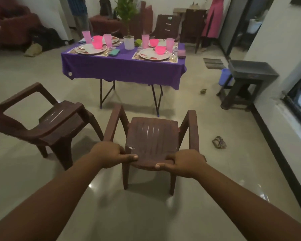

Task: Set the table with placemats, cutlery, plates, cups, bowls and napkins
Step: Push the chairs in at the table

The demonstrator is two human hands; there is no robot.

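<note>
Both hands grip the top edge of a brown moulded plastic armchair, seen from behind its backrest. The left hand closes over the left corner of the backrest, thumb lying along the rim; the right hand clamps the right corner the same way. The arms are stretched well out, and the chair faces the table with its seat towards it.

Just to the left stands a second brown plastic armchair, turned at an angle, touched by nobody.

Well beyond both chairs, across bare pale floor tiles, stands the folding table under a purple cloth. It looks fully laid: patterned placemats carry white floral plates, with bright pink plastic bowls on them and pale pink tumblers alongside. Cutlery seems to lie beside the plates, though it is too small to be sure. A folded teal napkin and a purple one lie at the near places, and a white pot with a green plant stands in the middle.

So the setting itself appears done, and the step in hand is seating. I judge the next move calls for carrying or sliding this chair straight ahead to the right-hand near place, stopping short of the overhanging cloth and the table's thin crossed legs, which a knock could jolt.
</note>
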